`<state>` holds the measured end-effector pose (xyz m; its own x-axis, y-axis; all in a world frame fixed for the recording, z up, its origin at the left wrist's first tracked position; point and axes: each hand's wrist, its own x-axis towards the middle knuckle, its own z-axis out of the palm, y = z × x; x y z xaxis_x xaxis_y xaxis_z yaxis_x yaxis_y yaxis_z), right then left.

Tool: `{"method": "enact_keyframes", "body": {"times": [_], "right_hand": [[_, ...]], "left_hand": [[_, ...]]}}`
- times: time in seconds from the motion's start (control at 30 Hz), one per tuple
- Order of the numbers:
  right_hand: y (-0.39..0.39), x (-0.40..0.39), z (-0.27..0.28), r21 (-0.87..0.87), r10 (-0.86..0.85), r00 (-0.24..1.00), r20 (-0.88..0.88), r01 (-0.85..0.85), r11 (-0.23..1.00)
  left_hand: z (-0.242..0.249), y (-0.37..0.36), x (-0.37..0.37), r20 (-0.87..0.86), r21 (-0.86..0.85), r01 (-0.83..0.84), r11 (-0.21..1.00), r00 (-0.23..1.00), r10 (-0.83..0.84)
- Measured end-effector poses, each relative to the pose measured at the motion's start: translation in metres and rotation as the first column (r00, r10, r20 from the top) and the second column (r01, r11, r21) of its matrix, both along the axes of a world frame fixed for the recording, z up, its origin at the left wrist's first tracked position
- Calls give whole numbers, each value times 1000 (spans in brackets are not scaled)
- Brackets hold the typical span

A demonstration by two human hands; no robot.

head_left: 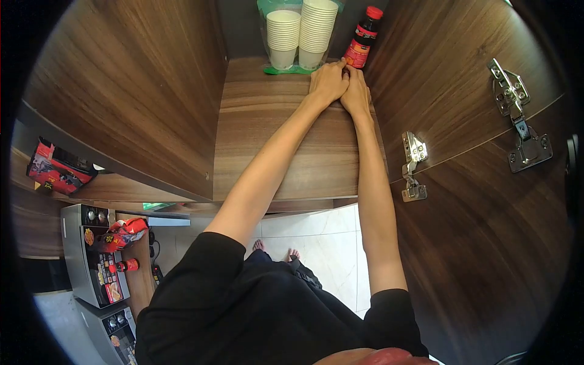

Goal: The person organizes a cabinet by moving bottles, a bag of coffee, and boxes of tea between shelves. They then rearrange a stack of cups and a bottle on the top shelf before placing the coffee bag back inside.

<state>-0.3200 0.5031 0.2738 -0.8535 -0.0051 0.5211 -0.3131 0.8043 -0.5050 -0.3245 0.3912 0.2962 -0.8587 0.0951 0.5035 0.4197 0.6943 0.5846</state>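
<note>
Both arms stretch out from the black sleeves over the wooden shelf (286,146), open cabinet door (486,201) on the right. The left hand (327,82) lies palm down, fingers curled against the right hand (356,92), holding nothing visible. The right hand's fingertips meet the base of the sauce bottle (362,39); whether they grip it cannot be told. Just beyond stand stacked paper cups (302,33) in plastic wrap.
</note>
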Motion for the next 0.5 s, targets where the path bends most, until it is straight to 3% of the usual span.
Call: {"method": "enact_keyframes", "body": {"times": [0.07,0.17,0.27,0.3,0.4,0.47,0.5], "right_hand": [[0,-3,-3,6,2,1000,-26,-2,1000],[0,-2,2,-5,16,1000,21,-16,1000],[-3,10,12,42,-4,1000,21,3,999],[-1,8,8,12,42,999,34,-42,999],[6,5,-2,302,108,994,-28,-95,949],[1,9,-8,544,38,997,-70,6,839],[1,23,-2,556,99,994,-34,-64,829]], "left_hand": [[-2,-1,-1,-18,28,1,1000,1000,-1],[13,-6,12,161,23,32,999,986,-35],[-18,-4,4,-58,-18,44,999,997,-45],[-12,-6,20,-71,-112,5,994,997,-13],[-33,-16,34,-210,-135,21,991,977,-50],[-41,-27,47,-237,-139,-5,990,971,-29],[-41,-34,63,-225,-252,-51,966,974,-7]]}}
